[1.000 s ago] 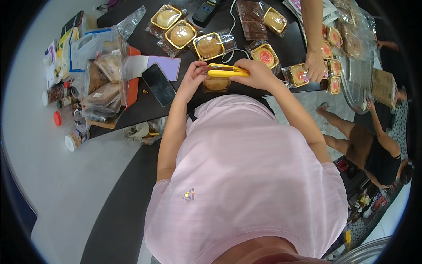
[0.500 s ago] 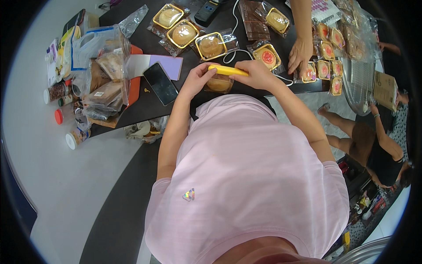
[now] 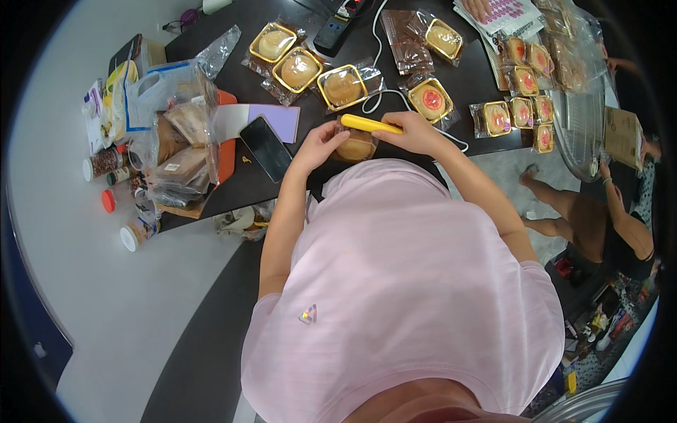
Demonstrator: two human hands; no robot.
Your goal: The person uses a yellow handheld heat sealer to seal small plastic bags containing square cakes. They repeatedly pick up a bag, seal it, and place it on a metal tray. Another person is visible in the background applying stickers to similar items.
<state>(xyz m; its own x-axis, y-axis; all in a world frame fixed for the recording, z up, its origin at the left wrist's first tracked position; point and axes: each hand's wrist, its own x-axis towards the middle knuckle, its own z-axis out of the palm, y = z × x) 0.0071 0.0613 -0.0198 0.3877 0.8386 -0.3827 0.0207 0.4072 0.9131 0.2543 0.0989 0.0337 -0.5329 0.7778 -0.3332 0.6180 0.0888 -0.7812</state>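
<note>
My right hand (image 3: 416,132) is closed on a long yellow handheld bag sealer (image 3: 363,123). The sealer lies across the far end of a clear bag with a round pastry (image 3: 355,148) in it, close to my body at the table edge. My left hand (image 3: 317,144) pinches the bag beside the sealer's left end; its fingertips are partly hidden. Just beyond sit a bagged pastry in a gold-edged tray (image 3: 343,86) and one with a red stamp (image 3: 429,100). A white cable (image 3: 374,95) loops behind my right hand.
A black phone (image 3: 266,148) and purple card (image 3: 278,123) lie left, beside an orange box (image 3: 224,158) of packaging. More bagged pastries (image 3: 522,113) stand right. A black power strip (image 3: 337,28) is at the back. Another person's hand (image 3: 477,8) rests on papers at far right.
The other person's hand has drawn back from the red-stamped pastries to the papers. The view has shifted slightly. The yellow sealer tilts down more to the right; my hands keep their hold.
</note>
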